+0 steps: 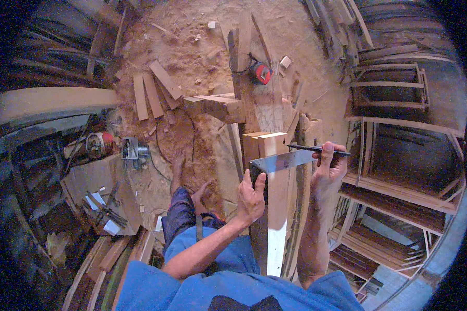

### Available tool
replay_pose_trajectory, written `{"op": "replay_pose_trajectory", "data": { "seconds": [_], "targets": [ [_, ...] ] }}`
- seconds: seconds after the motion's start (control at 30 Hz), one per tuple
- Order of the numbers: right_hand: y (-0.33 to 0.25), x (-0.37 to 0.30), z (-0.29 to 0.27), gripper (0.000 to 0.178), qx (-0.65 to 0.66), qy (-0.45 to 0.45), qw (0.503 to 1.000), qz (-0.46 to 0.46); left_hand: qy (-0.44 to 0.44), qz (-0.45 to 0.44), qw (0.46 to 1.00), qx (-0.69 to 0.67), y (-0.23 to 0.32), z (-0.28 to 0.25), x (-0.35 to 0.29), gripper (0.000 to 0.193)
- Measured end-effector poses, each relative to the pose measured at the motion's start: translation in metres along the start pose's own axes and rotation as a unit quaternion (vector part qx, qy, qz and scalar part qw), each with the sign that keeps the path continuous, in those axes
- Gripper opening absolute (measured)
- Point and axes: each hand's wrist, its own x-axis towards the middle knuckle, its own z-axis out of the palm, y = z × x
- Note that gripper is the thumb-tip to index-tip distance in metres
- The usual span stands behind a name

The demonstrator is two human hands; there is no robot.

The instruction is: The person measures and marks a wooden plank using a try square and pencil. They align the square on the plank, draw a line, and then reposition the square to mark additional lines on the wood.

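Note:
My left hand [251, 198] is closed on the dark stock of a try square [284, 163], holding it against the side of a long piece of timber [278, 197]. The square's metal blade lies across the timber's upper face and reaches to the right. In my right hand [329, 165] a dark, slim pen or pencil [316, 150] is pinched between thumb and fingers. Its tip points left, just above the blade near the timber's far end. Another wooden piece [251, 147] lies alongside the timber on the left.
A red and black power tool [260, 73] rests on a beam ahead. Short boards [153, 96] lie on the sawdust-covered floor at left. A low wooden stand [101, 186] carries hand tools. Wooden frames [399, 166] are stacked along the right, and my bare feet [200, 196] are below left.

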Motion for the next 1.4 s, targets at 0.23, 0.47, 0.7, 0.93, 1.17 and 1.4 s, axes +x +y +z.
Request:
{"op": "replay_pose_trajectory", "data": {
  "seconds": [0.23,0.47,0.7,0.93,1.17,1.4],
  "targets": [
    [0.008,-0.001,0.0,0.018,0.059,0.024,0.997,-0.046,0.001,0.012,1.0,-0.006,0.014,-0.004,0.004,0.057],
    [0.005,-0.005,-0.001,0.02,0.011,0.015,0.999,-0.048,-0.004,0.035,0.999,-0.038,0.01,-0.002,0.007,0.054],
    [0.007,-0.009,0.006,0.025,0.035,0.018,0.998,-0.049,-0.027,0.018,0.999,-0.043,-0.003,0.0,0.01,0.056],
    [0.005,-0.01,0.006,0.025,-0.003,0.007,0.999,-0.041,-0.042,0.005,0.998,-0.038,-0.002,-0.002,0.01,0.057],
    [0.0,-0.013,0.015,0.022,-0.001,-0.006,1.0,-0.03,-0.034,0.021,0.998,-0.044,-0.001,-0.002,0.01,0.055],
    [-0.002,-0.012,0.018,0.021,0.008,-0.05,0.998,-0.021,-0.05,-0.014,0.998,-0.034,-0.003,-0.004,0.007,0.047]
  ]
}}
